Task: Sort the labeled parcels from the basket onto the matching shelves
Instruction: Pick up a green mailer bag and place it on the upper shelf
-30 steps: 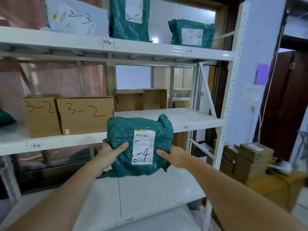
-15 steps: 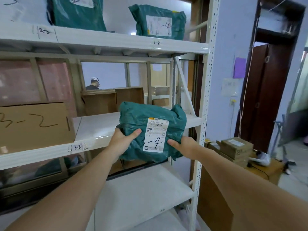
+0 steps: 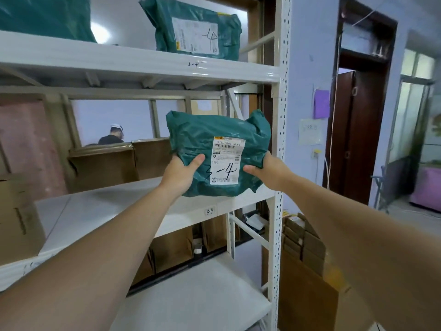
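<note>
I hold a green plastic parcel (image 3: 214, 144) with a white label marked "3-4" in both hands. My left hand (image 3: 181, 173) grips its lower left side, and my right hand (image 3: 269, 170) grips its lower right side. The parcel is upright, just above the right end of the middle white shelf (image 3: 100, 211), whose front edge carries a small "3-4" tag (image 3: 209, 211). Above, the upper shelf (image 3: 133, 65) tagged "2-4" carries another green parcel (image 3: 195, 29) marked with a 4.
Cardboard boxes (image 3: 105, 163) stand at the back of the middle shelf, and one brown box (image 3: 16, 216) sits at its left. The white upright post (image 3: 278, 163) is right of the parcel. Flat boxes (image 3: 303, 237) are stacked beyond it. A person (image 3: 112, 136) stands behind the rack.
Both hands have carried the parcel up and to the right, from below the middle shelf to just over its right end. My view has shifted right along the rack.
</note>
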A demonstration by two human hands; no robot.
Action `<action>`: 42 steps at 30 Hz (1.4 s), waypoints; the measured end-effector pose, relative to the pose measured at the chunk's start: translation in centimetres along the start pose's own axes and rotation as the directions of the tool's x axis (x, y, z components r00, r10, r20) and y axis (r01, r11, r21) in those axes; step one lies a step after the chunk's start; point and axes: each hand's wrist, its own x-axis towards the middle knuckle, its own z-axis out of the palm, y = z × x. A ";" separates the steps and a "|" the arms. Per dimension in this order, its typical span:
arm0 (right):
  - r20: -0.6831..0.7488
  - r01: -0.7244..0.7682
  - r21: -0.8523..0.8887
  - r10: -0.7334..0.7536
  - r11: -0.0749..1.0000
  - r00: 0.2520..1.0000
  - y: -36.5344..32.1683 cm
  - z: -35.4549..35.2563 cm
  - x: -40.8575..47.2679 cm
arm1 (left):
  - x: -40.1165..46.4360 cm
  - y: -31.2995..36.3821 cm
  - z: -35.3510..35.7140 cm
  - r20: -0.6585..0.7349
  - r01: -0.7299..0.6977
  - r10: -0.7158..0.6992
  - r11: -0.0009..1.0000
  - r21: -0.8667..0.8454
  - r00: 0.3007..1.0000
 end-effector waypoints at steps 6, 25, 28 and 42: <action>0.011 0.011 0.048 -0.011 0.999 1.000 3.0 -0.4 5.8 | 3.8 -0.8 3.3 -0.050 0.056 -0.053 0.996 0.063 0.997; 0.411 0.185 -0.033 -0.155 0.982 0.898 9.6 12.1 12.9 | 1.1 -7.5 5.7 -0.148 0.366 -0.341 0.910 0.194 0.928; 0.377 0.183 -0.001 -0.169 0.983 0.911 9.7 12.0 12.9 | 1.2 -7.4 5.5 -0.271 0.389 -0.316 0.877 0.281 0.909; 0.445 0.156 0.008 -0.143 0.988 0.884 10.1 9.7 12.0 | 0.0 -6.8 5.0 -0.304 0.430 -0.348 0.861 0.270 0.887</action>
